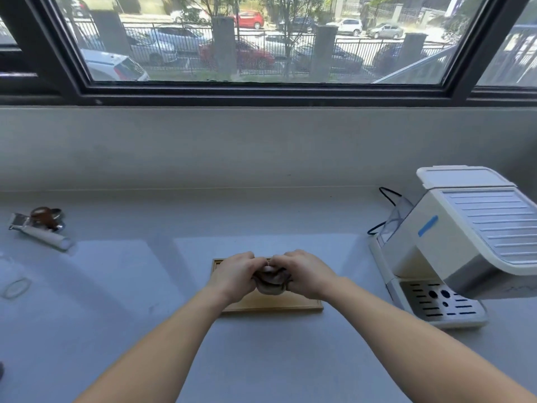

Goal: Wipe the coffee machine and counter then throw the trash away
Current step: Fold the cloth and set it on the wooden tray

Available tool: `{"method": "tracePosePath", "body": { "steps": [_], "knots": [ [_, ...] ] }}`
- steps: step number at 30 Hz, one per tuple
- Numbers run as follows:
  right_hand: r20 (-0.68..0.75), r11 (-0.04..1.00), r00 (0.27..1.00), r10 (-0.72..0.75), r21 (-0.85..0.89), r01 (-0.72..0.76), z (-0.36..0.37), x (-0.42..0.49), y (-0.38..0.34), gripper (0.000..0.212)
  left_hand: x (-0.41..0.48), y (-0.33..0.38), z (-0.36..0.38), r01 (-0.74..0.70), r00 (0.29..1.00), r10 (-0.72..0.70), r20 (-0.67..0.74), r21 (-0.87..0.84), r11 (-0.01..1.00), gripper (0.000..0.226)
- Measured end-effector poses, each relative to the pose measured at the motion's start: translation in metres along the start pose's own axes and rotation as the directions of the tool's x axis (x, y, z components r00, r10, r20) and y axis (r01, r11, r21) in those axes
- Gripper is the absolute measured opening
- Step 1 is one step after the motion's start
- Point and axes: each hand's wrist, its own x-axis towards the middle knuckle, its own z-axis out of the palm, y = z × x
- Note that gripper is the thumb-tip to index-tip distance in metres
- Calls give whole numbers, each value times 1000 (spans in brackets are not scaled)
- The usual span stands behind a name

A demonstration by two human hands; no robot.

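Note:
A white coffee machine (462,242) stands at the right of the pale grey counter (130,286), its drip tray facing me. In the middle lies a wooden tray (270,303). Above that tray my left hand (235,274) and my right hand (305,271) meet, both closed around a crumpled brownish-grey cloth or wad (270,283). Most of the wad is hidden between my fingers, so I cannot tell whether it is cloth or paper.
A portafilter with a white handle (37,228) and a brown tamper (48,216) lie at the far left. A black cord (386,199) loops behind the machine. A clear ring-shaped object (16,287) rests at the left edge. A window runs along the back wall.

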Motion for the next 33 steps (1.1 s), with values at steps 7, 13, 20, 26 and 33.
{"method": "tracePosePath", "body": {
  "steps": [7, 13, 20, 26, 33],
  "knots": [
    [55, 999, 997, 45, 13, -46, 14, 22, 10, 41, 17, -20, 13, 43, 998, -43, 43, 1, 999, 40],
    [119, 991, 988, 102, 75, -111, 33, 28, 17, 43, 23, -26, 27, 89, 984, -84, 155, -23, 996, 50],
    [169, 980, 973, 160, 91, -177, 41, 24, 18, 52, 15, -27, 38, 73, 987, -75, 143, 15, 997, 55],
    [169, 975, 970, 175, 109, -194, 39, 21, 18, 60, 3, -26, 39, 95, 988, -92, 125, -19, 995, 63],
    [171, 963, 961, 216, 125, -239, 34, 13, 13, 71, -5, -23, 36, 121, 990, -118, 78, -33, 992, 66]
  ]
}}
